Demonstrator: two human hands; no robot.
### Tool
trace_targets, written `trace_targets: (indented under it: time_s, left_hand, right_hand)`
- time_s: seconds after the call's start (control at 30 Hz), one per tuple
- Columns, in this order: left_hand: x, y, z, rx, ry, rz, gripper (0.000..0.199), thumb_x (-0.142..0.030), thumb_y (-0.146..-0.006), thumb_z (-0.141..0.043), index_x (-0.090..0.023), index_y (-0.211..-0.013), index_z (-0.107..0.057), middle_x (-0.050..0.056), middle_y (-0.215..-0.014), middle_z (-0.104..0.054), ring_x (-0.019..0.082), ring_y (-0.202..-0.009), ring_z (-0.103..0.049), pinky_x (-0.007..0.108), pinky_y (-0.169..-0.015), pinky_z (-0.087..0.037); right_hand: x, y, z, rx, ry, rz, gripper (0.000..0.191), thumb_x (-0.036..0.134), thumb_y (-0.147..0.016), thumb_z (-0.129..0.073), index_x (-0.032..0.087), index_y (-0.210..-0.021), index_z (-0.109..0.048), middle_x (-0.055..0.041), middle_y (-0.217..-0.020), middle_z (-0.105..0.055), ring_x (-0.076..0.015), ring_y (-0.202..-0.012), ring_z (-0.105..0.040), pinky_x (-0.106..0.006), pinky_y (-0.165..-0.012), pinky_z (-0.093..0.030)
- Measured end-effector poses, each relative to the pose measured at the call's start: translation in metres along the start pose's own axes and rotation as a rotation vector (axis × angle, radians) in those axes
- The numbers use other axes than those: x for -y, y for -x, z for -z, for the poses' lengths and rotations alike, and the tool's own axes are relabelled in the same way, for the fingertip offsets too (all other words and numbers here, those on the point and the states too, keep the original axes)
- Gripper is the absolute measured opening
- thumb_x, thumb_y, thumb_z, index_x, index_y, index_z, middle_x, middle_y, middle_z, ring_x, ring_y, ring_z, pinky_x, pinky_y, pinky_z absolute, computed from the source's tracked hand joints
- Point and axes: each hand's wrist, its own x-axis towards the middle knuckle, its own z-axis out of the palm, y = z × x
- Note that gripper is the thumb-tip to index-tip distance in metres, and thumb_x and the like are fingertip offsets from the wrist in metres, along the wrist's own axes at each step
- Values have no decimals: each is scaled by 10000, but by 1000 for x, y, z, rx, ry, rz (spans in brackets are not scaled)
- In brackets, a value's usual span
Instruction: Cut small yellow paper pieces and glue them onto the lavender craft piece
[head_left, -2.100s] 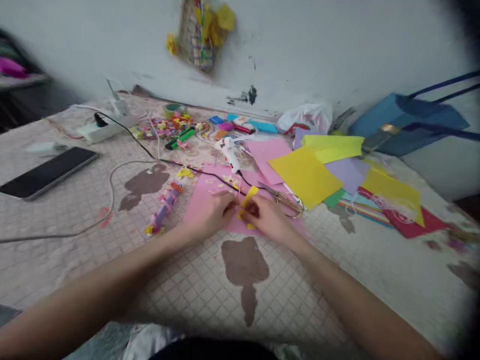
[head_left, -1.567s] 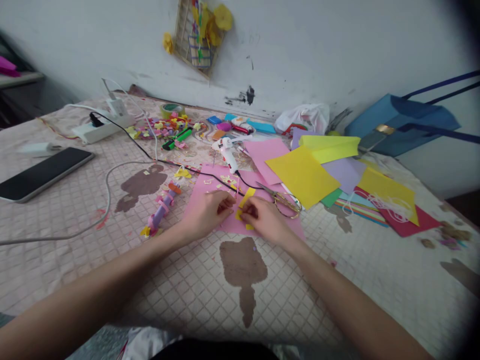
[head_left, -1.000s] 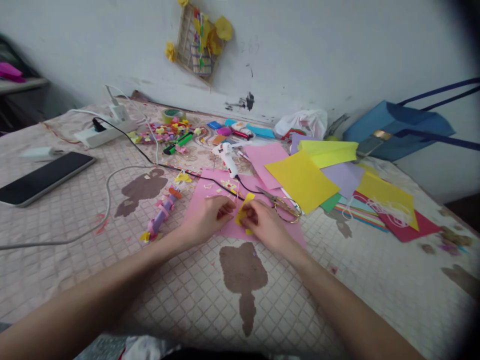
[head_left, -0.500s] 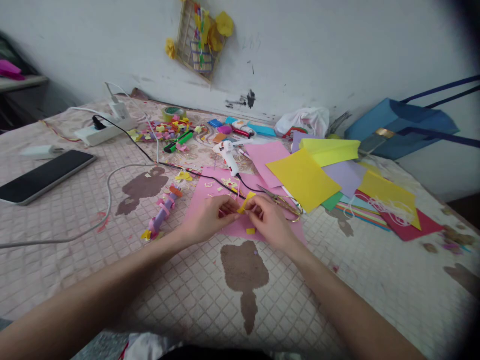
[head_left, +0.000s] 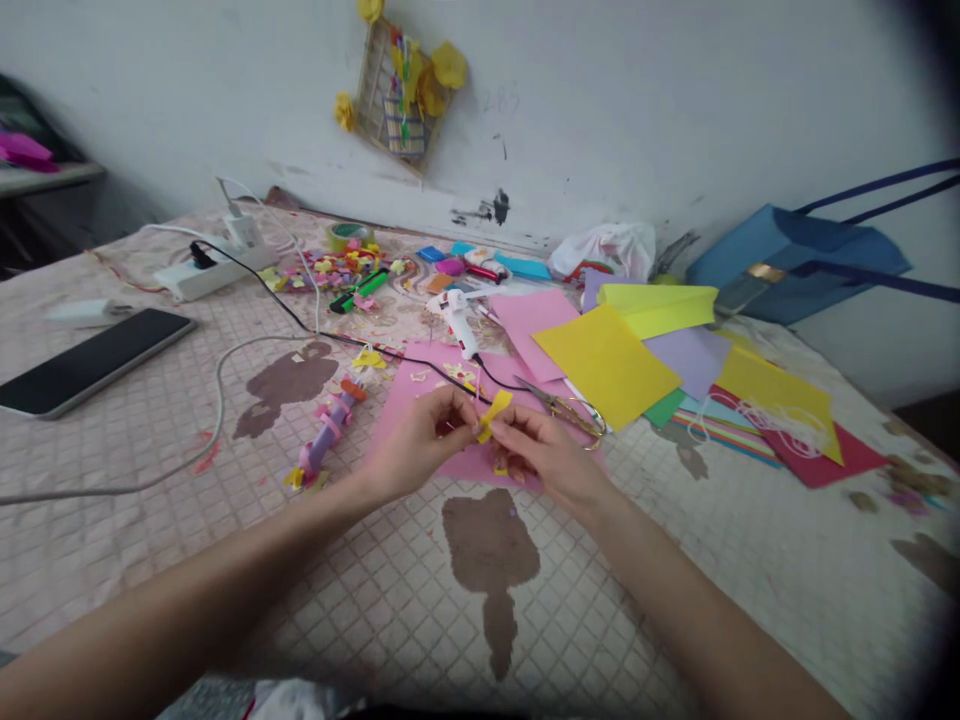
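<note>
Between my two hands is a small strip of yellow paper (head_left: 495,408), its upper end sticking up. My left hand (head_left: 420,440) pinches its left side with thumb and forefinger. Thumb and fingers of my right hand (head_left: 547,452) close on its right side. Both hands are over a pink sheet (head_left: 397,400) scattered with pale scraps. A small yellow piece (head_left: 501,471) shows just under my right fingers. Scissors with gold handles (head_left: 577,412) lie right of my right hand, and a white glue gun (head_left: 456,322) rests beyond. Left of my left hand is a decorated purple roll (head_left: 328,432).
Coloured paper sheets (head_left: 607,362) and white string (head_left: 772,418) spread over the right side. A blue bag (head_left: 802,265) stands behind them. At the left are a phone (head_left: 97,360), a power strip (head_left: 217,270) and loose cables. Paper flowers (head_left: 330,268) and a green cutter (head_left: 360,291) lie further back.
The yellow strip has turned between my fingers and its end now stands higher. My right hand has shifted slightly right, its lower fingers now over the small yellow piece.
</note>
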Motion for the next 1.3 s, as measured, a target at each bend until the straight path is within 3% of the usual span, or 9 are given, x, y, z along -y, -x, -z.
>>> trace_targets:
  time_s: [0.07,0.17,0.37,0.57,0.8,1.1,1.2,1.3]
  left_hand:
    - [-1,1,0,49,-58,-2,35,-143,-753,-577,-126,-768,-550,27,-760,-601,110,-700,-564,242,-644,-465]
    - [-1,0,1,106,-82,-3,114,-119,-749,-562,-125,-858,-594,47,-836,-629,126,-756,-586,264,-692,-483]
    - [2,0,2,115,-44,-11,108,-152,-766,-575,-125,-866,-605,66,-873,-643,152,-828,-605,313,-791,-489]
    - [3,-1,3,127,-38,-2,109,-202,-777,-594,-131,-856,-618,56,-861,-650,138,-798,-604,282,-751,-490]
    - [-7,1,3,125,-247,-155,73,-127,-775,-570,-143,-811,-631,47,-839,-623,131,-777,-571,262,-722,-469]
    - [-10,1,5,217,-370,-250,119,-136,-803,-545,-172,-850,-648,47,-867,-618,143,-825,-569,281,-764,-463]
    - [-10,1,5,244,-348,-235,90,-155,-801,-565,-168,-824,-651,46,-855,-630,148,-829,-571,288,-774,-456]
    - [-5,1,2,220,-233,-128,75,-192,-802,-578,-143,-819,-632,46,-817,-627,141,-778,-574,288,-736,-462]
  right_hand:
    - [0,1,0,-13,-36,-1,205,341,-771,-640,176,-753,-519,44,-604,-530,-61,-474,-465,-164,-409,-326]
    - [0,2,1,-55,-53,6,190,329,-764,-640,184,-748,-517,43,-605,-542,-69,-497,-485,-167,-425,-328]
    - [1,4,-1,-72,27,82,170,330,-800,-593,189,-744,-516,37,-615,-548,-71,-482,-476,-184,-432,-347]
    - [1,7,-3,-129,148,186,123,302,-799,-589,198,-754,-541,35,-663,-515,-89,-541,-503,-204,-465,-386]
    - [2,9,-4,-63,30,53,136,293,-804,-575,180,-743,-532,29,-618,-553,-75,-498,-478,-185,-429,-328]
    - [0,10,-2,-43,-42,-38,126,301,-772,-597,181,-754,-562,28,-606,-552,-79,-497,-497,-176,-403,-310]
    - [0,10,-2,-21,-44,-37,115,281,-773,-596,183,-731,-553,34,-600,-541,-78,-503,-497,-176,-411,-317]
    - [0,10,-3,-34,-4,0,130,290,-792,-583,185,-725,-543,42,-583,-529,-72,-478,-467,-180,-415,-320]
